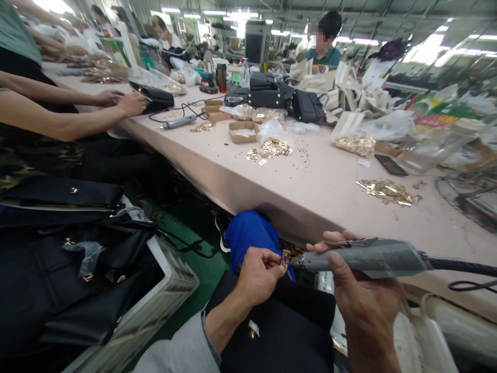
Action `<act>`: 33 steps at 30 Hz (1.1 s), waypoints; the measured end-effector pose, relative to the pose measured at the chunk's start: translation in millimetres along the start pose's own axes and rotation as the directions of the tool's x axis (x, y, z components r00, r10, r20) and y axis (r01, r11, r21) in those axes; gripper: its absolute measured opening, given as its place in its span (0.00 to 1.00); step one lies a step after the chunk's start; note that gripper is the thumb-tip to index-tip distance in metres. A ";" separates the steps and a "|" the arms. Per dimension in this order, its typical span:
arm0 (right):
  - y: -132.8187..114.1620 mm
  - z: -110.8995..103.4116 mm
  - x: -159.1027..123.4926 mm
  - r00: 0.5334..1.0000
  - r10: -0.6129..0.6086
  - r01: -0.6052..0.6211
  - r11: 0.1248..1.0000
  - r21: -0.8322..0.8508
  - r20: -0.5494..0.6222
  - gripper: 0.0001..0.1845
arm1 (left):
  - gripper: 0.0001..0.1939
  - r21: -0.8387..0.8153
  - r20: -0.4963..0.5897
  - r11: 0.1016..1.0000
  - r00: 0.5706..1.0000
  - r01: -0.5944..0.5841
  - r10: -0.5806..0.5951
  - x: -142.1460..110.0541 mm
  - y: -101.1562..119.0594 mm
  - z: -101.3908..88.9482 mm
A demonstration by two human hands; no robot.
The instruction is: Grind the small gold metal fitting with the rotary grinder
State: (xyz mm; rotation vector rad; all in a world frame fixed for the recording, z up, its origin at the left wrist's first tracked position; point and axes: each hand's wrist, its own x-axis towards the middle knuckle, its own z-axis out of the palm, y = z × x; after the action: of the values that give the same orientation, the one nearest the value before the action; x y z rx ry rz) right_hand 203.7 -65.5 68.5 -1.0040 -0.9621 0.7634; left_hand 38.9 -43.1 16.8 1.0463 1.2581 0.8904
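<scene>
My left hand (258, 277) pinches a small gold metal plate (285, 257) between thumb and fingers. The grey electric screwdriver (365, 259) lies across my right hand (361, 295), with the thumb below and fingers behind it. Its tip points left and meets the plate, or comes very close to it. A black cord runs off the tool's right end. Below my hands, a black bag (287, 331) rests on my lap, with a gold clasp (252, 331) partly wrapped in white film.
A grey crate (171, 274) of black bags stands at left. Gold plates (388, 191) lie on the pink table (330, 186), near a phone (391, 165) and small cardboard box (244, 132). At left, a co-worker's hands (124, 103) handle a black bag; another screwdriver (178, 122) lies nearby.
</scene>
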 end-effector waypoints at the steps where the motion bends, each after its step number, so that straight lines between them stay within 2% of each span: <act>1: -0.8 0.5 -0.3 1.000 -0.001 0.001 1.000 -0.003 0.000 0.24 | 0.05 -0.001 0.000 1.000 1.000 0.000 0.000 0.0 0.2 -0.1; 10: -3.1 2.9 -0.5 1.000 0.004 -0.004 1.000 -0.004 -0.028 0.25 | 0.05 -0.007 0.000 1.000 1.000 -0.006 0.006 0.4 0.0 -0.6; 18: -2.5 3.3 -3.0 1.000 -0.028 0.027 0.995 -0.091 -0.006 0.26 | 0.05 0.019 0.000 1.000 1.000 0.000 0.000 0.6 0.6 -0.6; 33: -5.0 5.7 -3.7 0.998 -0.069 0.069 0.996 -0.058 -0.004 0.24 | 0.05 0.014 0.001 1.000 1.000 -0.001 0.001 2.3 -3.6 -0.4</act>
State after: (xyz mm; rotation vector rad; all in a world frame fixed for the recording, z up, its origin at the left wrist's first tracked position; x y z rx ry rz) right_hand 197.5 -68.6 73.3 -1.0176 -1.0137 0.6779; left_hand 38.6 -41.9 12.7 1.0580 1.2644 0.8828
